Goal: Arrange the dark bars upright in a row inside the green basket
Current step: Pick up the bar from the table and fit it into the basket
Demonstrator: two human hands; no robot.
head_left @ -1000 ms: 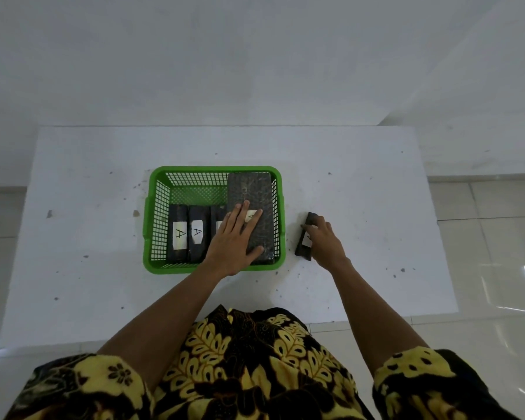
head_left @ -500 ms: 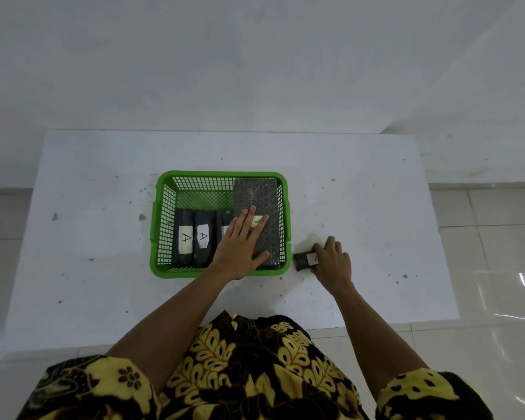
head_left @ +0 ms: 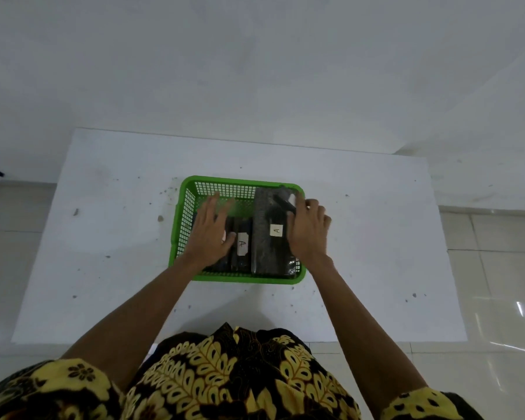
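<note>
Fingers (head_left: 311, 207) of right hand (head_left: 308, 234) pinching dark bar (head_left: 284, 201) at basket (head_left: 182, 207) upper right, left hand (head_left: 209, 234) spread flat on upright bars (head_left: 241, 244); could topple the row if dropped carelessly.

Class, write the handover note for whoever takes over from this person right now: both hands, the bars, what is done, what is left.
Left hand: open, spread over the upright bars at the left of the green basket.
Right hand: holding a small dark bar over the basket's far right corner.
Done: some bars upright in a row.
Left: stand the held bar; the wide bar on the right shows its broad face, apparently not upright.
</note>
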